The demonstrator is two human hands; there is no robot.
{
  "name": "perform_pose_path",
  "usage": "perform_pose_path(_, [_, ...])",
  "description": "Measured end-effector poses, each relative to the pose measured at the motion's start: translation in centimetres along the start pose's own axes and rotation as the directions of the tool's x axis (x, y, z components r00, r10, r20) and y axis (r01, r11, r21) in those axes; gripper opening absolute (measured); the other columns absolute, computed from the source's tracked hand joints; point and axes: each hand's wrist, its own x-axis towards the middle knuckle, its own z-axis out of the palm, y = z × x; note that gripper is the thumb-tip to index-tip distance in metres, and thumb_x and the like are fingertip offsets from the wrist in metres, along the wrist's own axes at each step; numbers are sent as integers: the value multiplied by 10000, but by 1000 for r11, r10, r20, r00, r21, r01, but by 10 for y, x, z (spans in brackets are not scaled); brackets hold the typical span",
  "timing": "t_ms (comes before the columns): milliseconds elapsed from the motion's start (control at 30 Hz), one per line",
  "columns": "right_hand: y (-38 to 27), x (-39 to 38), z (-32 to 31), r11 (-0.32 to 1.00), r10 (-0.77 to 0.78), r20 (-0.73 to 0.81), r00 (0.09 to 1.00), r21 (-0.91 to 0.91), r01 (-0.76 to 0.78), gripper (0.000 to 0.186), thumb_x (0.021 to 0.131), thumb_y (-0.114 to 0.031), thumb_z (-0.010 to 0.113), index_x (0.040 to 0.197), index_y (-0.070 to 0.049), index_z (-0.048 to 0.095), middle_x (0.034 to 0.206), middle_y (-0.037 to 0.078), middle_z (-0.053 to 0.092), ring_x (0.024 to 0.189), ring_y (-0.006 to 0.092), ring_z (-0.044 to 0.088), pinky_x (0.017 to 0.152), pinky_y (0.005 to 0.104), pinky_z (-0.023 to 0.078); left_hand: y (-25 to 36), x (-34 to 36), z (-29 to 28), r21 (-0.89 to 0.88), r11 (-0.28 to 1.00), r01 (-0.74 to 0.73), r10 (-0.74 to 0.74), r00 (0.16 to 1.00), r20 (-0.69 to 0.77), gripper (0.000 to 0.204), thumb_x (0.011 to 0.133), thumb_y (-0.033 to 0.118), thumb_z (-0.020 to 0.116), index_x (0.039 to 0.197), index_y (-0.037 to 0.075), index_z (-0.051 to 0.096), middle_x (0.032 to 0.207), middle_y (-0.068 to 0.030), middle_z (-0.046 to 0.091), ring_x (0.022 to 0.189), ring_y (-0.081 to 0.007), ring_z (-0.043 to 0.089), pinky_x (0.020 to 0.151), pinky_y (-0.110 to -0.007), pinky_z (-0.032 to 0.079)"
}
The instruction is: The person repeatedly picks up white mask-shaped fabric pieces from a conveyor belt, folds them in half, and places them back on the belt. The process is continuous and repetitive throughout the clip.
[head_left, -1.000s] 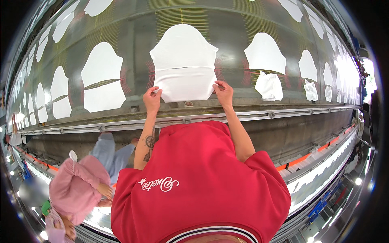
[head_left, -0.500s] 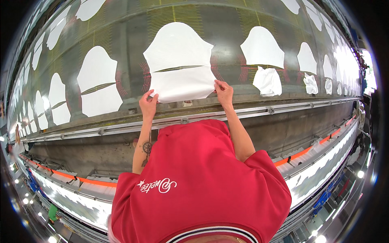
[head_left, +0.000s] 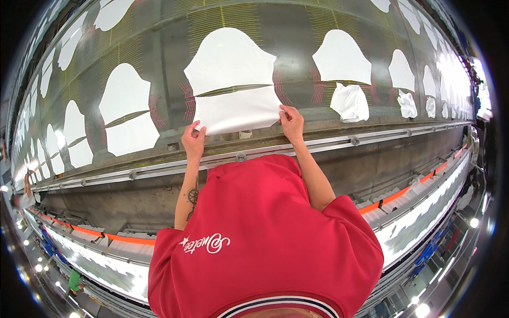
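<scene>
Your left hand has its thumb and fingers closed in a pinch on the near left corner of a white fabric panel. The fingers of your right hand are likewise pinched shut at the panel's right near corner. The panel lies on the long dark desk, directly in front of you, its near edge stretched between both hands. Beyond it lies a dome-topped white fabric piece, parted from it by a narrow gap. Red lines mark the desk at the left. To the right, a crumpled white cloth sits below another dome-topped piece. A metal rail runs along the desk's near side.
</scene>
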Motion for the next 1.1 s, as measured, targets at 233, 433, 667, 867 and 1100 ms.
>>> perform_pose_path(233, [4,-2,1,999,-30,-19,999,-45,29,261,942,-45,706,1193,-21,774,1059,104,743,719,172,665,697,304,540,-2,-3,-1,63,996,-59,60,998,-6,363,959,83,793,1280,-53,691,1097,-88,717,736,-91,677,648,-270,597])
perform_pose_path(433, [2,-3,1,998,-52,-4,999,-45,52,266,955,-34,703,1210,-26,776,1061,92,732,726,151,659,696,289,544,-4,-6,2,4,997,-77,77,996,-43,355,939,61,806,1265,-30,700,1183,-78,667,773,-92,675,674,-262,574])
perform_pose_path(667, [-7,-4,-2,998,-44,27,999,-36,45,256,970,-39,708,1217,-14,771,1084,82,725,715,126,672,681,277,554,-2,-9,2,60,993,-102,105,992,-63,348,931,40,803,1251,-48,699,1200,-102,683,739,-103,678,666,-251,544])
perform_pose_path(867, [-7,-5,-2,999,-38,33,999,-36,39,263,968,-44,715,1224,-20,772,1103,73,725,722,122,668,679,275,547,-1,-9,2,36,993,-108,110,992,-68,358,934,42,801,1262,-50,692,1229,-114,681,743,-109,688,666,-257,547])
perform_pose_path(1100, [0,-5,0,999,6,31,999,-47,-5,282,957,-49,731,1235,-50,780,1111,64,721,754,119,642,698,271,541,-7,-8,3,16,992,-124,125,987,-96,359,931,55,804,1263,-36,700,1243,-116,674,749,-115,688,675,-263,556])
